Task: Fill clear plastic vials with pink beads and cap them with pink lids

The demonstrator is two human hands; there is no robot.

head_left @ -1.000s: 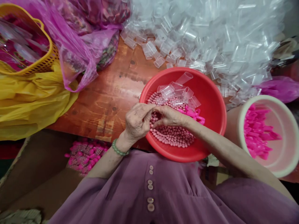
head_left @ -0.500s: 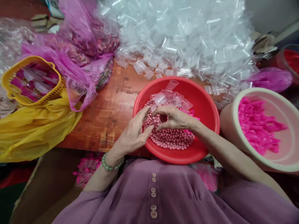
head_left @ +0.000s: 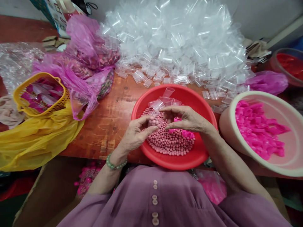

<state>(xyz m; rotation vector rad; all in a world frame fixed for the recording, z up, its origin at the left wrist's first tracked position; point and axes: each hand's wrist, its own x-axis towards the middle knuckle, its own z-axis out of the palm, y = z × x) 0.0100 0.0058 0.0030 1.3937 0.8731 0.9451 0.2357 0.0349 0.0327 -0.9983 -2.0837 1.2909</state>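
Scratched reddish wooden table (head_left: pixel 111 119) is carrying round red plastic basin (head_left: pixel 203 104) of small pink beads (head_left: pixel 170 142); left hand (head_left: pixel 136 134) is pinching a clear plastic tube (head_left: pixel 151 122) above beads, right hand (head_left: pixel 187 119) is curling beside, grip unclear.

table (head_left: pixel 113 116): brown wood
near edge: red bowl (head_left: pixel 203 104)
right edge: pink tub (head_left: pixel 227 129)
back: pile of clear tubes (head_left: pixel 175 44)
left: yellow bag (head_left: pixel 35 142), yellow basket (head_left: pixel 23 108), pink bags (head_left: pixel 82 63)

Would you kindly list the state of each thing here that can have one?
Red basin: upright, holds pink beads and a few clear tubes.
Pale basin: partly filled with pink caps.
Yellow basket: upright, holds packets.
Pink bag: open, crumpled.
Left hand: fingers pinched.
Right hand: fingers curled above beads.
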